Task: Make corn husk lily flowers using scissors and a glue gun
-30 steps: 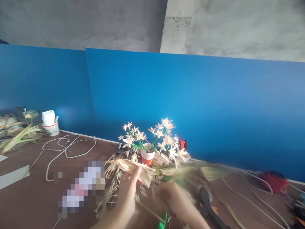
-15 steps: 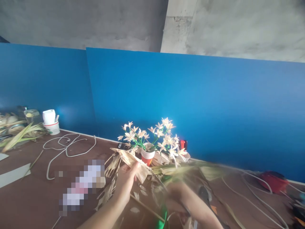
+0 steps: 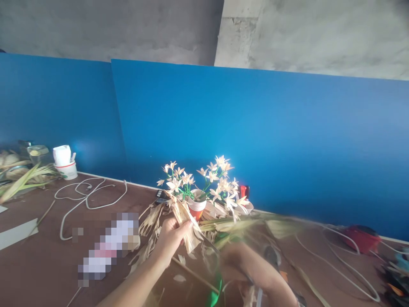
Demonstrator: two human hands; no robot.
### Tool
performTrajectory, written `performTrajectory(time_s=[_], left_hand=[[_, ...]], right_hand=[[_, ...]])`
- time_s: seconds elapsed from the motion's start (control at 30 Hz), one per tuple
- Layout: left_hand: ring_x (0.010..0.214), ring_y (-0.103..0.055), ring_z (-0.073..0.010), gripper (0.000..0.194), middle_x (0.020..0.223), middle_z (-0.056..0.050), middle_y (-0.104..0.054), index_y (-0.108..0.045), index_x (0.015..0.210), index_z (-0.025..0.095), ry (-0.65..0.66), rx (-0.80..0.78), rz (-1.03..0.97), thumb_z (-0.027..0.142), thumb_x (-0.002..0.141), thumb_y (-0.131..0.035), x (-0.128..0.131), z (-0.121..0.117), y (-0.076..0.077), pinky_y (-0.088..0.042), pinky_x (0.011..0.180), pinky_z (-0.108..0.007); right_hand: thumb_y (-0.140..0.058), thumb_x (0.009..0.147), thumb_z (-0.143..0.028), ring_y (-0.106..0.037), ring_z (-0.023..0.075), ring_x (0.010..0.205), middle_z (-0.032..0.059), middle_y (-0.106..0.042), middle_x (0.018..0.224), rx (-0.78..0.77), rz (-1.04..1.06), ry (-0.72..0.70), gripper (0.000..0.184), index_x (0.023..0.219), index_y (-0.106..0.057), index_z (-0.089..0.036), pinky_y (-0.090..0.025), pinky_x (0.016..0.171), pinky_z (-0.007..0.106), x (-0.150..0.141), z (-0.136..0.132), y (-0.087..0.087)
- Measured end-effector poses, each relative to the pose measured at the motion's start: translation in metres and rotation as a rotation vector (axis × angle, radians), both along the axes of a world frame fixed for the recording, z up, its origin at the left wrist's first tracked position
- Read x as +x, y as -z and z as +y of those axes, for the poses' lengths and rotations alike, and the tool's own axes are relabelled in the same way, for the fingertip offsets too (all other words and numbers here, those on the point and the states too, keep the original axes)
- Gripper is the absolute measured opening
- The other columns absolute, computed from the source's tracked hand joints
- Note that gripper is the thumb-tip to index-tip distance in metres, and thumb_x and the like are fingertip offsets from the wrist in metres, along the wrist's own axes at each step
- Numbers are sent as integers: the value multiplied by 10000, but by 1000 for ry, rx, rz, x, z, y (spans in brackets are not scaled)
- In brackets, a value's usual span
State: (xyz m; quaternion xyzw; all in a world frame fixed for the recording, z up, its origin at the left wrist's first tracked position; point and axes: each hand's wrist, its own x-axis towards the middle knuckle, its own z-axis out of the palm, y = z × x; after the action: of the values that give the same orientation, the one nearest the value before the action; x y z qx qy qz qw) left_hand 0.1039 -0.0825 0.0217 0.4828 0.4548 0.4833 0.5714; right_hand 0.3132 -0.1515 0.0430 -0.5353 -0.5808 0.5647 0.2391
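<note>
My left hand (image 3: 174, 236) pinches a pale dried husk (image 3: 182, 213) between thumb and fingers, held upright in front of the flower cup. My right hand (image 3: 234, 264) is blurred and curled to the right of it. From that hand a thin dark blade (image 3: 209, 243), like that of scissors, reaches to the husk's lower right edge; its handle is mostly hidden. Behind stands a white and orange paper cup (image 3: 197, 209) with green-stemmed husk flowers (image 3: 223, 185). Below the hands lie a thin stick (image 3: 194, 275) and something green (image 3: 215, 296).
Dried husk scraps (image 3: 150, 221) surround the cup on the brown table (image 3: 96, 230). A white cable (image 3: 86, 200) coils at left, near a white tub (image 3: 66, 170). Further right are long green leaves (image 3: 252, 224), more cable (image 3: 351, 273) and a red item (image 3: 362, 238). A blue partition (image 3: 255, 128) rises behind.
My left hand has turned the husk more upright, moving its top to the right. The right hand stays blurred in nearly the same place. The view has shifted slightly.
</note>
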Motion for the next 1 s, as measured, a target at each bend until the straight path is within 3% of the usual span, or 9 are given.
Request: performTrajectory(time_s=[0.2,0.47,0.77,1.0], left_hand=[[400,-379,-93,275,426,31,-473,-650,613,135,50,-12,71,405,652,-683,-1,-4,-4,-250,414,-208],[424,-372,-89,282,453,36,-457,-677,679,124,166,-17,29,406,676,-681,0,-2,7,-256,441,-210],[390,-345,-74,298,434,50,-446,-663,644,124,168,-63,4,418,626,-708,0,-2,1,-245,408,-207],[396,-367,-76,275,437,39,-473,-681,645,127,231,-98,-97,389,596,-744,-1,-4,1,-236,403,-206]], right_hand=[[-700,655,-348,-507,101,479,-26,-553,508,10,-18,17,217,722,-679,-143,-422,461,193,0,1,4],[-724,635,-339,-535,112,520,-13,-574,541,102,-2,-33,230,714,-677,-128,-435,469,193,3,3,11],[-722,635,-412,-451,57,385,-28,-523,486,11,57,-51,309,724,-675,-120,-355,341,140,7,5,17],[-737,631,-359,-481,75,382,-17,-552,493,19,17,-90,283,730,-680,-100,-379,351,157,11,9,27]])
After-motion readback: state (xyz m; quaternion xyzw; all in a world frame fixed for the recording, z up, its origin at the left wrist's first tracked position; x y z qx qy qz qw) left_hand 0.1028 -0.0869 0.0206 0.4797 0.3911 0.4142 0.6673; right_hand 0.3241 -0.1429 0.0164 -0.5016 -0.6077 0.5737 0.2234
